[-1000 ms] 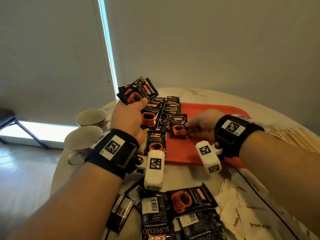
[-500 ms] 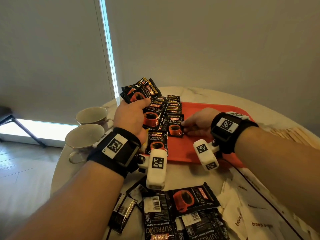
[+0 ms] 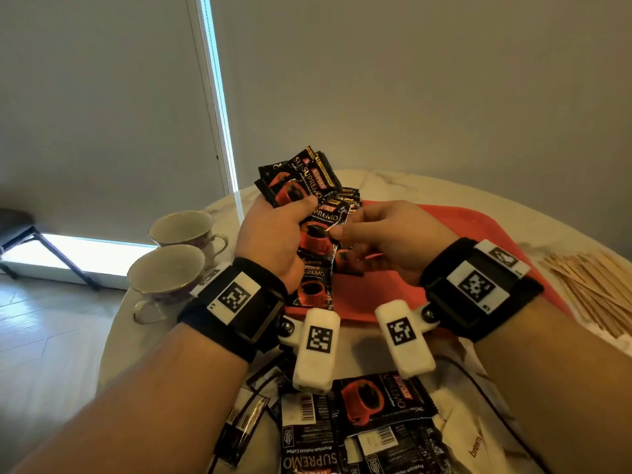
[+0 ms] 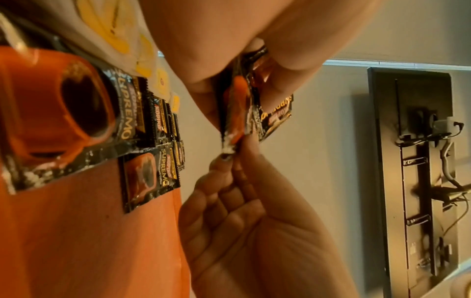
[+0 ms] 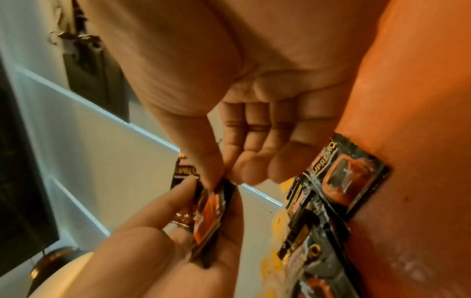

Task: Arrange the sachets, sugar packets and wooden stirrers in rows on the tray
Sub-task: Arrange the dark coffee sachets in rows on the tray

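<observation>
Head view puts your left hand (image 3: 273, 241) at centre frame, fingers and thumb curled round a fanned stack of black-and-red foil coffee sachets (image 3: 297, 181) held above the red plastic tray (image 3: 444, 227). Your right hand (image 3: 386, 239) meets it, thumb and forefinger pinching the edge of one sachet (image 3: 316, 230) at the front of the stack. Treat these as light, thin and slick: the foil will probably slide against its neighbours, so take the crimped end seal rather than the glossy face, and expect the packet to flop. Left-wrist view shows that pinch at the sachet's lower corner, right fingertips (image 4: 224, 161) closed on it. Two rows of laid sachets (image 3: 313, 285) sit at the tray's left side. Pale wooden stirrers (image 3: 588, 285) lie at the right edge, off the tray.
</observation>
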